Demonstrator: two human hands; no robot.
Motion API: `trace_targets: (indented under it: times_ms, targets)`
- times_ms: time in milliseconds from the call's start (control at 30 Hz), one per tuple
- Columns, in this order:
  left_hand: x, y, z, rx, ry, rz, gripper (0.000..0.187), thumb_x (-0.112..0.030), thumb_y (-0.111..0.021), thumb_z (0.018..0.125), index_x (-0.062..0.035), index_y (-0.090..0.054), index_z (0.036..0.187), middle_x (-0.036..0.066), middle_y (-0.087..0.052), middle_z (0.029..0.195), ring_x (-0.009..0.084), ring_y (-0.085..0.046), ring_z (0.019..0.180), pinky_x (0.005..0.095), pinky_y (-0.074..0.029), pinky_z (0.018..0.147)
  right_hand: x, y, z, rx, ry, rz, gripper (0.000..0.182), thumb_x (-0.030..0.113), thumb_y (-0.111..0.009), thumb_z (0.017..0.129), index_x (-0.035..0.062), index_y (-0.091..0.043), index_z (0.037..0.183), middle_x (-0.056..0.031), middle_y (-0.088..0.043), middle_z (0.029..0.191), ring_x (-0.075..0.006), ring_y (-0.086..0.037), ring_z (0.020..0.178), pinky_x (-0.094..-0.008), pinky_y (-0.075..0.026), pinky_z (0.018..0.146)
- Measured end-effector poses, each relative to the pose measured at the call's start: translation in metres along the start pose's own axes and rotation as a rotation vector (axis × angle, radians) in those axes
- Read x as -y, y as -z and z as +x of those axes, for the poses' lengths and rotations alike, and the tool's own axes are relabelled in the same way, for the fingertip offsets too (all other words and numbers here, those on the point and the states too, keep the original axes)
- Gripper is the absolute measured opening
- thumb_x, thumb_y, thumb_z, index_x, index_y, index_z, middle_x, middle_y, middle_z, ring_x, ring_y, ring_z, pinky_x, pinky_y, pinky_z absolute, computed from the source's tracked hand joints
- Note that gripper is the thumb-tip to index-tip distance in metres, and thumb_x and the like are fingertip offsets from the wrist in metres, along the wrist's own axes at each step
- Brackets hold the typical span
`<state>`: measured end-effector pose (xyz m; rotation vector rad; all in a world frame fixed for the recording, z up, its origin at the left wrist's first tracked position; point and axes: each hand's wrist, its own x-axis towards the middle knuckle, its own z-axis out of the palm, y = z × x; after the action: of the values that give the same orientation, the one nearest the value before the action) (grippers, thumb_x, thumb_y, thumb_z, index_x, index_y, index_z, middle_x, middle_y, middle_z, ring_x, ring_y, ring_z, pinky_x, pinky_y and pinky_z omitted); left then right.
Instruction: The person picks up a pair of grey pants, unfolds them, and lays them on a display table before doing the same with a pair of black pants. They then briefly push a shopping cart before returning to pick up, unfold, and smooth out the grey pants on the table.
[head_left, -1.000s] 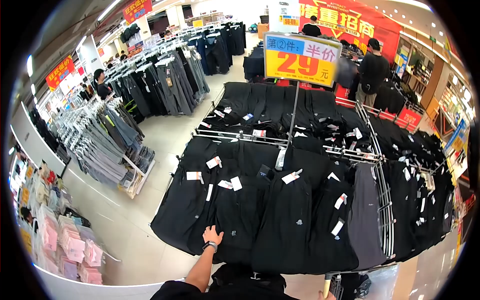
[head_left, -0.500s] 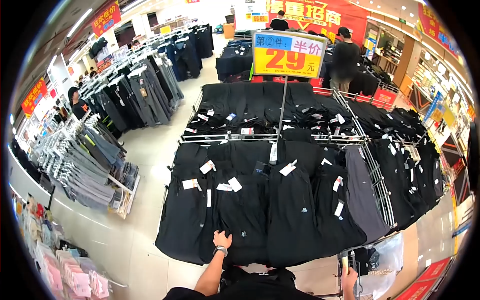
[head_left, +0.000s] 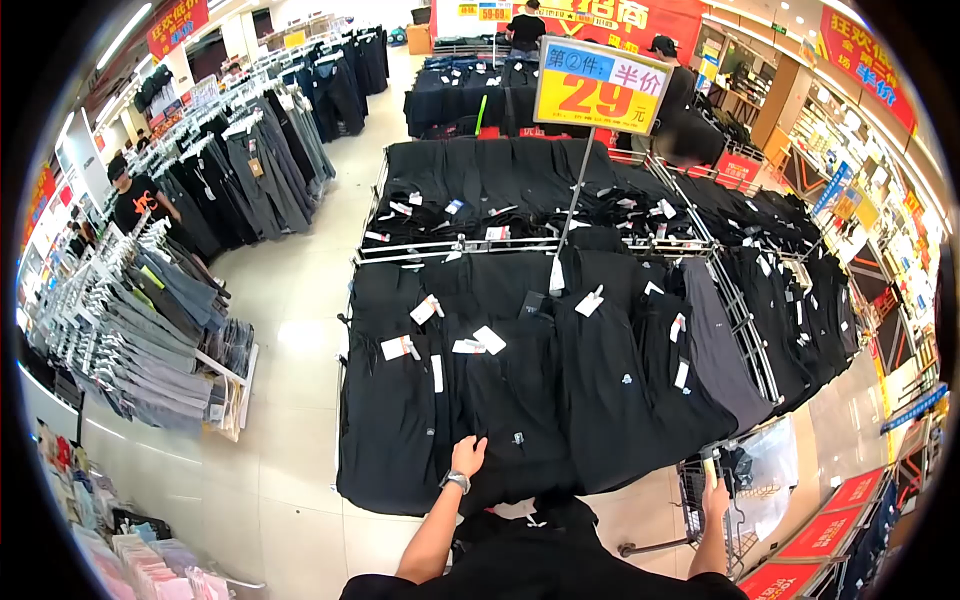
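Note:
My left hand (head_left: 467, 457), with a watch on its wrist, is at the lower part of a pair of black trousers (head_left: 513, 385) on the display table. Its fingers are bent and appear to pinch the cloth. A small light logo sits on the fabric just right of the hand. White tags (head_left: 480, 342) lie on the trousers' upper part. At the lower right, my right hand (head_left: 714, 494) is wrapped around the handle of a wire shopping cart (head_left: 748, 520), which holds a clear plastic bag (head_left: 772, 465).
A yellow price sign (head_left: 600, 88) on a pole rises from the metal rack. Grey trousers (head_left: 722, 345) lie among the black ones. Racks of hanging trousers (head_left: 265, 175) line the left aisle, where a person (head_left: 140, 195) stands. Other people are at the back.
The view has shifted, and the display sits higher. My left hand's fingers have drawn in at the black trousers. My right hand stays on the cart handle. The person at left shows more fully.

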<state>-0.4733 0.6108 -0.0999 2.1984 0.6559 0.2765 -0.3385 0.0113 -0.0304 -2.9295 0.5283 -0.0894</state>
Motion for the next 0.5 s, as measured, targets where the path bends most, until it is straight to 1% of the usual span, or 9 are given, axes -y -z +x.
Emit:
trace_targets:
  times_ms: [100,133,167,233,300,333,367,400,500]
  targets:
    - [-0.006,-0.001,-0.001,-0.042,-0.068,-0.031,0.034,-0.028,-0.058,0.091,0.0043,-0.059,0.079,0.024,-0.062,0.084,0.0436,-0.059,0.084,0.0488,-0.047,0.074,0.005,0.002,-0.005,0.005,0.013,0.096,0.066,0.066,-0.041,0.089,0.0046,-0.064,0.096,-0.0226,-0.067,0.083,-0.0449,-0.063,0.083,-0.0509,-0.048,0.075]
    - [-0.005,-0.002,0.000,-0.022,-0.084,-0.020,0.032,-0.026,-0.058,0.091,0.0036,-0.059,0.079,0.023,-0.062,0.085,0.0438,-0.059,0.083,0.0493,-0.047,0.073,-0.004,-0.007,0.003,0.043,-0.023,0.109,0.063,0.063,-0.045,0.090,0.0038,-0.065,0.097,-0.0186,-0.068,0.087,-0.0399,-0.064,0.084,-0.0462,-0.048,0.077]
    - [-0.007,-0.001,0.002,-0.013,-0.069,-0.017,0.032,-0.026,-0.058,0.091,0.0036,-0.059,0.079,0.023,-0.062,0.085,0.0438,-0.059,0.083,0.0493,-0.047,0.073,-0.003,-0.013,0.004,0.056,-0.022,0.097,0.063,0.063,-0.045,0.090,0.0038,-0.065,0.097,-0.0186,-0.068,0.087,-0.0399,-0.064,0.084,-0.0462,-0.048,0.077]
    - [-0.009,0.003,0.002,0.009,-0.121,0.089,0.029,-0.025,-0.058,0.090,0.0024,-0.060,0.080,0.020,-0.063,0.089,0.0421,-0.060,0.085,0.0485,-0.049,0.074,0.003,-0.022,0.010,-0.367,0.004,0.448,0.052,0.052,-0.052,0.093,0.0015,-0.064,0.096,-0.0158,-0.067,0.089,-0.0320,-0.064,0.084,-0.0407,-0.048,0.077]
    - [-0.013,0.006,0.004,0.009,-0.122,0.117,0.028,-0.025,-0.059,0.090,0.0019,-0.061,0.081,0.019,-0.063,0.091,0.0410,-0.060,0.085,0.0481,-0.049,0.074,0.048,0.002,0.002,-0.502,0.046,0.476,0.040,0.039,-0.058,0.094,-0.0004,-0.064,0.095,-0.0135,-0.065,0.090,-0.0273,-0.061,0.084,-0.0372,-0.048,0.077]
    - [-0.013,0.007,0.003,0.009,-0.138,0.141,0.027,-0.024,-0.059,0.089,0.0013,-0.061,0.081,0.018,-0.064,0.092,0.0399,-0.061,0.086,0.0476,-0.050,0.075,0.085,0.016,-0.009,-0.543,0.071,0.477,0.033,0.030,-0.062,0.092,-0.0023,-0.063,0.096,-0.0146,-0.064,0.088,-0.0279,-0.060,0.082,-0.0389,-0.047,0.079]
    - [-0.012,0.007,0.002,0.010,-0.124,0.158,0.027,-0.024,-0.059,0.089,0.0013,-0.061,0.081,0.018,-0.064,0.092,0.0399,-0.061,0.086,0.0476,-0.050,0.075,0.110,0.008,-0.013,-0.498,0.114,0.661,0.029,0.028,-0.061,0.093,-0.0014,-0.063,0.095,-0.0141,-0.064,0.087,-0.0260,-0.060,0.079,-0.0373,-0.048,0.074]
    - [-0.012,0.005,0.003,0.008,-0.119,0.171,0.026,-0.024,-0.059,0.089,0.0012,-0.061,0.081,0.018,-0.064,0.092,0.0391,-0.061,0.086,0.0472,-0.050,0.075,0.137,0.000,-0.019,-0.350,0.133,0.663,0.025,0.025,-0.062,0.093,0.0002,-0.064,0.093,-0.0125,-0.065,0.085,-0.0245,-0.061,0.076,-0.0365,-0.049,0.070]
    - [-0.017,-0.002,-0.002,0.005,-0.098,0.209,0.024,-0.022,-0.059,0.089,0.0010,-0.061,0.083,0.018,-0.064,0.091,0.0387,-0.061,0.086,0.0470,-0.051,0.075,0.248,-0.026,-0.063,-0.038,0.356,0.910,0.020,0.020,-0.065,0.090,0.0001,-0.065,0.096,-0.0097,-0.065,0.079,-0.0160,-0.060,0.071,-0.0308,-0.050,0.069]
